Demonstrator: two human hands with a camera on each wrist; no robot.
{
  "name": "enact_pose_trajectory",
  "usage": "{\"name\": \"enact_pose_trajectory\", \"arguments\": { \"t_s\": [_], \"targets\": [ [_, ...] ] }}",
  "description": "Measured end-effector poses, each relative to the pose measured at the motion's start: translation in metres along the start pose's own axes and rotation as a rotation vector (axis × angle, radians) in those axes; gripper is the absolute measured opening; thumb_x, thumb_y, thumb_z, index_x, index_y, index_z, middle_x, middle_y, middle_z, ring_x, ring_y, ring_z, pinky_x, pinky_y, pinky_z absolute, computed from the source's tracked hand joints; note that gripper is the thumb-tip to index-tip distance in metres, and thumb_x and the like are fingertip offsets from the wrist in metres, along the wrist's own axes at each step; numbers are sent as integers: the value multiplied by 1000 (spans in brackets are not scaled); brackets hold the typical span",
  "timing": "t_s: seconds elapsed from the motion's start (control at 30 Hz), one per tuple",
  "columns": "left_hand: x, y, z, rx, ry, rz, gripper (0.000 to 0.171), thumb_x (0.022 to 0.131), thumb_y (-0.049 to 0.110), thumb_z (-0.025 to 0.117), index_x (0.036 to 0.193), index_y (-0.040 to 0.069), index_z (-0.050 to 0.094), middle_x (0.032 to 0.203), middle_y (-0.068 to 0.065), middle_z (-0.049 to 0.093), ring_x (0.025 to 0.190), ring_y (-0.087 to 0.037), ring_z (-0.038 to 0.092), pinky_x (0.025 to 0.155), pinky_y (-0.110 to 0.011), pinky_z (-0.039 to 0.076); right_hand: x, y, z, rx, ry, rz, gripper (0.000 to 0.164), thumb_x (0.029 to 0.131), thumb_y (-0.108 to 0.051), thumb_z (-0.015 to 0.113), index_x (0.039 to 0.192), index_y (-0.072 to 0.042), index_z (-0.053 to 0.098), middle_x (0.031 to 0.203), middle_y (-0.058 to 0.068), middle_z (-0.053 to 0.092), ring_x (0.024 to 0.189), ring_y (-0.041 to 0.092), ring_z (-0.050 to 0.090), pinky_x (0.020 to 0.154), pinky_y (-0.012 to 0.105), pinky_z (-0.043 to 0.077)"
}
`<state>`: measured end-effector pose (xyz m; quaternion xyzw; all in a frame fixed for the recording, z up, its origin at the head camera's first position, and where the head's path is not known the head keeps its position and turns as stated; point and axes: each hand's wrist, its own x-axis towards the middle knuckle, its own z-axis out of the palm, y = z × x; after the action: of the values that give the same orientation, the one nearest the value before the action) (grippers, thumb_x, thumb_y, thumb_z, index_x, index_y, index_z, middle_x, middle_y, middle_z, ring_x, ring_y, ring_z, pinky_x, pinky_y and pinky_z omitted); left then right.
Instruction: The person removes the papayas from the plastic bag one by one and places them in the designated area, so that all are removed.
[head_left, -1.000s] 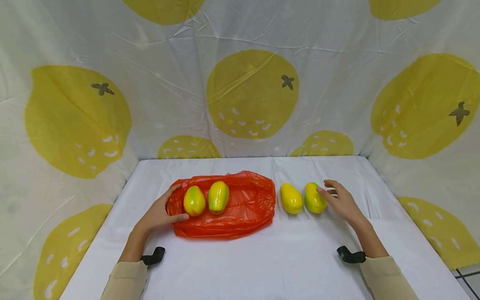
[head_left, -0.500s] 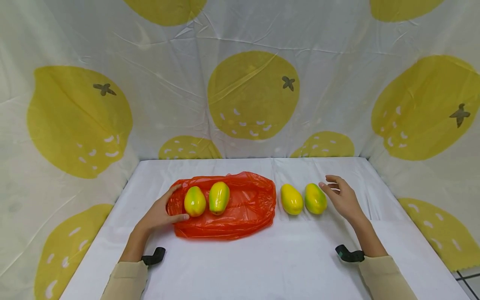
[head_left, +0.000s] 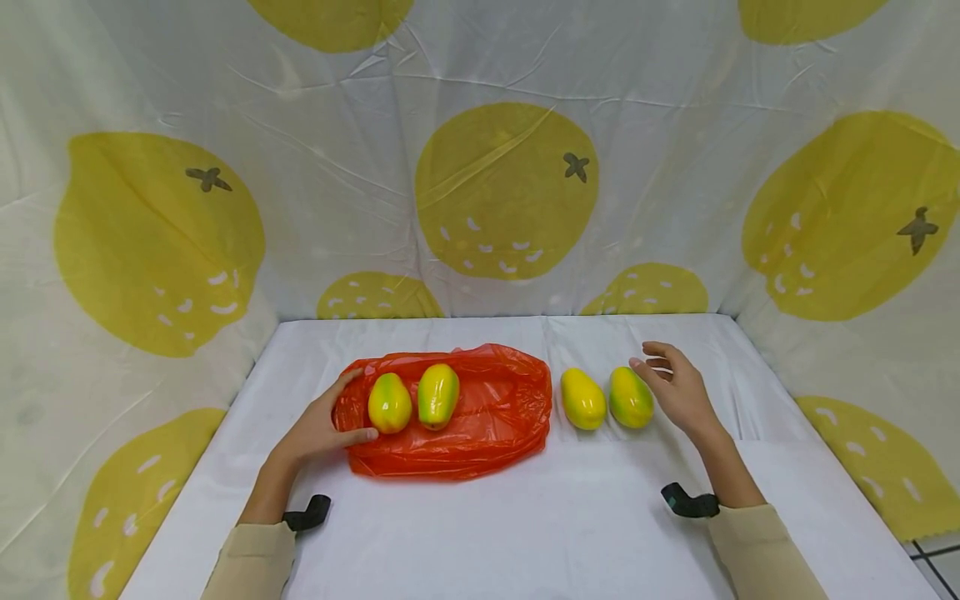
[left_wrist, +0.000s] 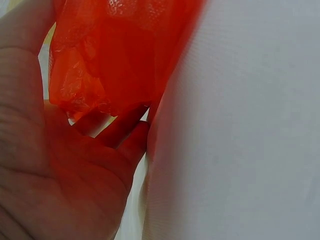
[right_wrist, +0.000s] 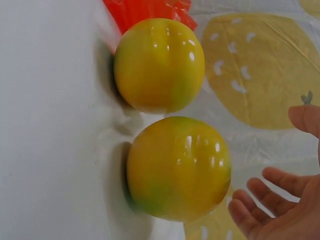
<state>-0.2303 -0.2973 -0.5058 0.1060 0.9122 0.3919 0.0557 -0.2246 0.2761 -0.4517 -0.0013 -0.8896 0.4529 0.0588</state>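
Observation:
A red plastic bag (head_left: 487, 417) lies spread on the white table, with two shiny yellow-green fruits, papaya-like in shape, on its left half: a left fruit (head_left: 389, 403) and a more upright one (head_left: 438, 397). My left hand (head_left: 318, 425) holds the bag's left end between thumb and fingers; the left wrist view shows the crumpled red plastic (left_wrist: 125, 55) against the fingers. To the right of the bag stand two similar fruits, a yellow one (head_left: 582, 399) and a greener one (head_left: 631, 398). Just above and right of the greener fruit (right_wrist: 179, 169), my right hand (head_left: 678, 392) hovers with loosely bent fingers, holding nothing.
A white cloth covers the table (head_left: 495, 533). Behind and at both sides hang curtain walls (head_left: 667, 192) printed with large yellow lemons. Black camera mounts sit at the left wrist (head_left: 307, 512) and right wrist (head_left: 690, 502).
My right hand has lifted off the greener fruit, away from the viewer and slightly up, then a little left. The left hand, bag and fruits stay where they were.

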Motion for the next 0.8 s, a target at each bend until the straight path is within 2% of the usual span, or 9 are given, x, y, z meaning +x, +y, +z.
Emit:
{"name": "enact_pose_trajectory", "arguments": {
  "t_s": [0.47,0.8],
  "targets": [
    [-1,1,-1,9,2,-6,115,76,56,85,165,32,17,166,-18,32,147,-48,36,103,-65,51,12,-19,23,54,-6,-71,67,102,-51,58,151,-8,44,152,17,49,134,38,49,119,58,39],
    [-1,2,0,-6,-3,-4,114,76,55,85,165,31,17,166,-18,32,147,-48,36,102,-63,53,15,-47,57,124,-79,-87,63,100,-49,63,148,-12,48,151,15,51,132,33,52,117,54,44]
  ]
}}
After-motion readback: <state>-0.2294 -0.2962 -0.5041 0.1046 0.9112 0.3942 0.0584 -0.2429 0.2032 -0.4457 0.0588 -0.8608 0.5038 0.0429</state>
